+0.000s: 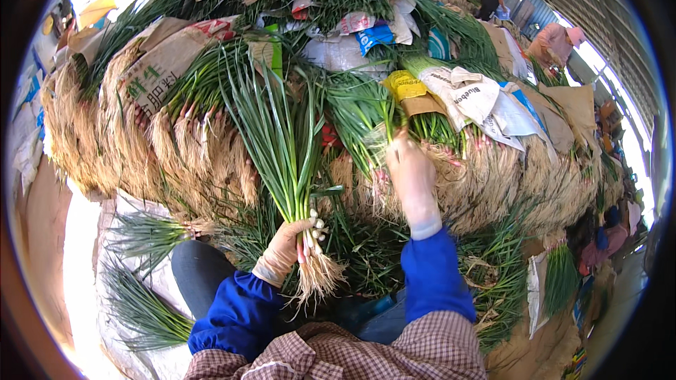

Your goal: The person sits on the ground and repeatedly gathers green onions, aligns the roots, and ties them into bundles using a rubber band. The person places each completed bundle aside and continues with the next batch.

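Observation:
My left hand (282, 249), in a pale glove, grips a bunch of scallions (292, 184) just above the white bulbs. Long green leaves fan upward from it, and trimmed-looking pinkish-white stems end in pale roots (319, 274) below my fist. To the right, my gloved right hand (413, 177) is blurred, reaching over the front of the heap. Its fingers are closed around green scallion stalks (392, 116) at the heap's edge; how many is hidden by the blur. Loose scallions (356, 126) lean against the heap just left of it.
A large heap of scallions with hanging roots (491, 184) spans the front, partly covered by printed paper sacks (467, 92). Small bunches (150, 309) lie on a white sheet (124, 253) at left. Cut leaves (364, 253) litter the ground. Other people (554, 45) are at the far right.

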Tool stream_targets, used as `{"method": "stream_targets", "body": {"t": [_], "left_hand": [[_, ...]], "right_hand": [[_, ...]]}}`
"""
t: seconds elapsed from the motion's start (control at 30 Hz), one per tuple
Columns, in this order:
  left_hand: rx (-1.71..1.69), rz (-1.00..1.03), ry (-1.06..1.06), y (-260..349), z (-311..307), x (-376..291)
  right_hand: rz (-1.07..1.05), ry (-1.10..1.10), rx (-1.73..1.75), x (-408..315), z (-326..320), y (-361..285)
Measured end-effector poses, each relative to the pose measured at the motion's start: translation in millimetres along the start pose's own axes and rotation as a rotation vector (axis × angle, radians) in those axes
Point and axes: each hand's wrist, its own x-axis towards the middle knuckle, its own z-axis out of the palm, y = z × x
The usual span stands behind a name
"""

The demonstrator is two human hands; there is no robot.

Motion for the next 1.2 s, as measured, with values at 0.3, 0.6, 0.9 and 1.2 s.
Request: {"method": "stream_targets", "body": {"t": [0.3, 0.6, 0.9, 1.2], "left_hand": [[0.208, 0.022, 0.077, -20.7, 10.4, -2.2], [-0.125, 0.051, -0.090, -21.8, -2.2, -23.9], [0.550, -0.173, 0.239, 21.1, -10.8, -53.0], [0.382, -0.165, -0.005, -36.5, -2.3, -59.2]], "right_hand": [[-0.260, -0.358, 0.098, -160.0, 7.9, -65.8], [0.190, -0.303, 0.027, -133.7, 111.2, -16.2], [0.444, -0.622, 0.967, -131.0, 108.6, 0.5], [0.274, -0.410, 1.041, -144.6, 75.0, -75.3]]}}
